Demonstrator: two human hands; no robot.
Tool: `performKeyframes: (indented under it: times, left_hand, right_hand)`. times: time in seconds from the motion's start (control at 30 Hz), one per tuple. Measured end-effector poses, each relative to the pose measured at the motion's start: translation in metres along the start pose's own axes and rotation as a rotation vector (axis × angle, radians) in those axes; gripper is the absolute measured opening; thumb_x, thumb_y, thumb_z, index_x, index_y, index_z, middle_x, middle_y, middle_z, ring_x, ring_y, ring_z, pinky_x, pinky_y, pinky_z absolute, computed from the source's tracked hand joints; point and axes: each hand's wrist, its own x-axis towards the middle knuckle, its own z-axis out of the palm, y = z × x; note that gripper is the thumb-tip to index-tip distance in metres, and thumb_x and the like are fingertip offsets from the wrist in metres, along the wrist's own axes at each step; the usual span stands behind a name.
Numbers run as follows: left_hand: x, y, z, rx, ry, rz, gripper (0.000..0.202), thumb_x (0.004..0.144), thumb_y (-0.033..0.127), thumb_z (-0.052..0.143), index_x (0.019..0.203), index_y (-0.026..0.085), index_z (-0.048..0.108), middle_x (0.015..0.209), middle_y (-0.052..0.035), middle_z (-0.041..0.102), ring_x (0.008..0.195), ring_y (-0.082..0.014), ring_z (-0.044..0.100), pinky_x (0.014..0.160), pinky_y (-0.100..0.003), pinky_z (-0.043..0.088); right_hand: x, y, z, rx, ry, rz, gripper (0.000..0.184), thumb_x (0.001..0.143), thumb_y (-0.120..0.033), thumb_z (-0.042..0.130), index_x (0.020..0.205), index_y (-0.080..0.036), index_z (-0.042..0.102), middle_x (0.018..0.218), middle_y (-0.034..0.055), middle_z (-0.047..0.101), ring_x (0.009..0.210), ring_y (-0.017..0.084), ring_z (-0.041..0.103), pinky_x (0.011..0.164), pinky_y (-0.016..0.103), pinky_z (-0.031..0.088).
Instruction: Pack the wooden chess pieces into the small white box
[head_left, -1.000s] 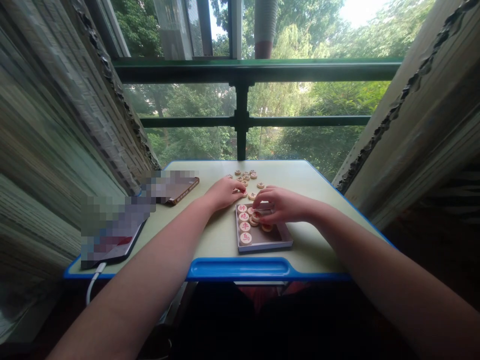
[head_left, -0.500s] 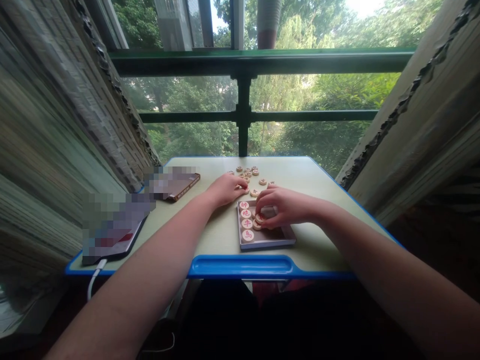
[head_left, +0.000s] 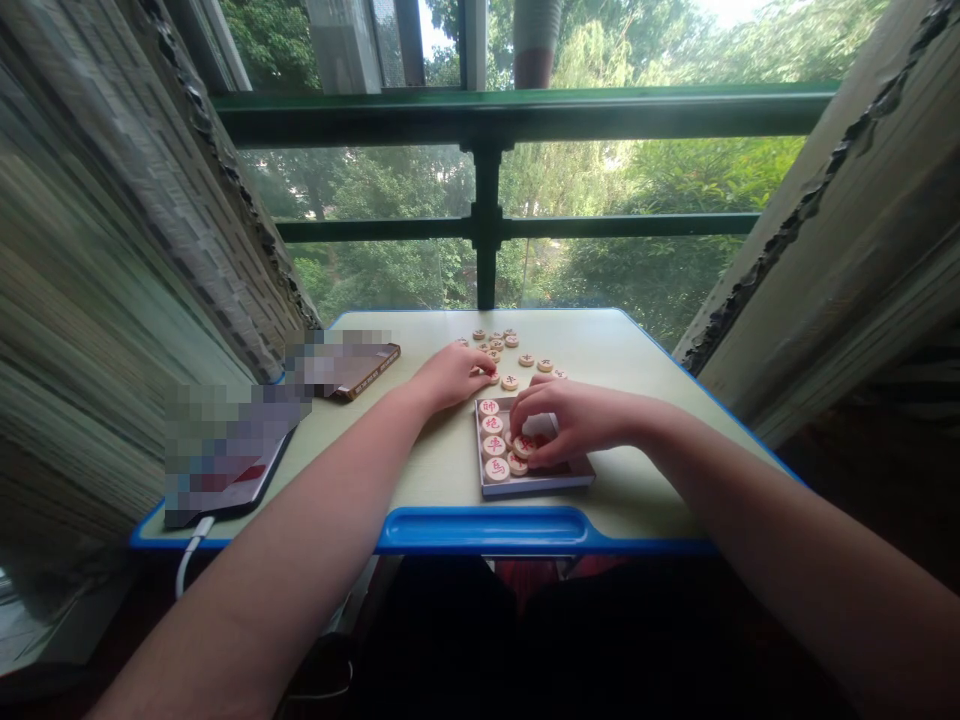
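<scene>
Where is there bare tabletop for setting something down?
Bare tabletop lies between left forearm and open box, and between right forearm and table's right edge. Crowded: the box's left half, and beyond it among loose pieces.

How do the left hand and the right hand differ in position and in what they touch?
The left hand is outside the tray, over the table; the right hand is over the tray. The left hand's fingertips are at a loose piece beyond the tray; the right hand's fingers hold a red-marked piece within its walls. Both hands are bare, fingers bent.
</scene>
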Motion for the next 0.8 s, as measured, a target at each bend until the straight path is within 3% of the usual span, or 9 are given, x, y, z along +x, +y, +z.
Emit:
performKeyframes:
  times: [0.27,0.8]
  left_hand:
    - [0.0000,0.0000,0.0001,0.004,-0.004,0.004,0.024,0.078,0.034,0.055,0.090,0.021,0.071,0.088,-0.0040,0.070,0.088,-0.0202,0.057,0.079,-0.030,0.045]
    - [-0.0001,-0.0025,0.0006,-0.001,0.001,0.006,0.023,0.077,0.034,0.056,0.090,0.021,0.071,0.088,-0.0041,0.069,0.086,-0.0196,0.058,0.079,-0.029,0.045]
  right_hand:
    - [-0.0005,-0.0060,-0.0019,-0.020,0.015,-0.067,0.023,0.069,-0.037,0.068,0.084,-0.019,0.070,0.089,0.0052,0.062,0.086,0.018,0.053,0.079,0.029,0.040]
    - [-0.0004,-0.0042,-0.0032,-0.019,-0.022,-0.040,0.026,0.069,-0.041,0.068,0.083,-0.019,0.070,0.084,0.0043,0.060,0.084,0.018,0.053,0.077,0.028,0.039]
